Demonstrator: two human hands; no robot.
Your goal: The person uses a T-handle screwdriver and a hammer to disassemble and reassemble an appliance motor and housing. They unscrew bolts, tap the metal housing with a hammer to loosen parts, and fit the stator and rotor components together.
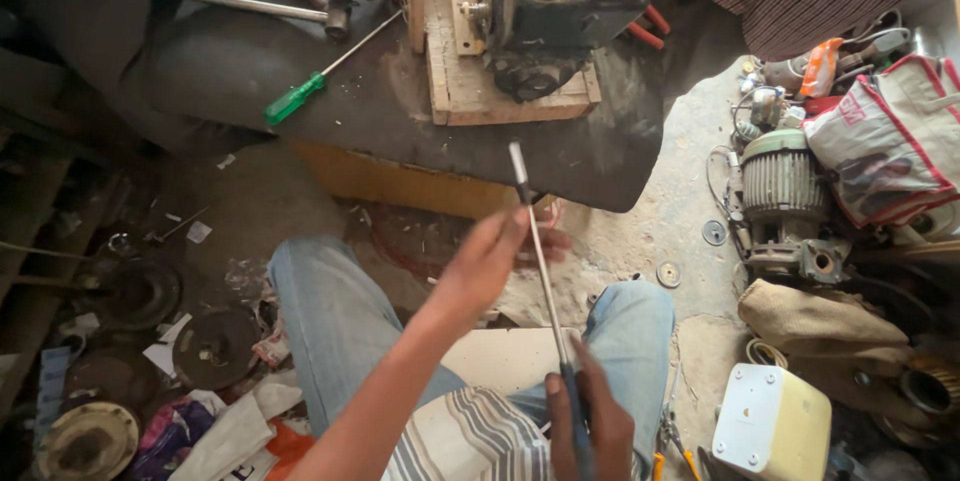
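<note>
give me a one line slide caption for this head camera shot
Left hand steadies the long screwdriver shaft, right hand grips its handle, before a greasy pump housing on a wooden block.

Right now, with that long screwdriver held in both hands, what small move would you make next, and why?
Probably lift the screwdriver's tip toward the pump body on the wooden block. The right hand grips the handle, the left hand steadies the shaft, and the tip already points at it but sits short, below the block.

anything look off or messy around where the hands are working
Yes. The floor is strewn with loose discs, scraps and paper around the knees. A green-handled screwdriver lies near the dark sheet's edge. Both hands, left and right, grip a long screwdriver.
</note>
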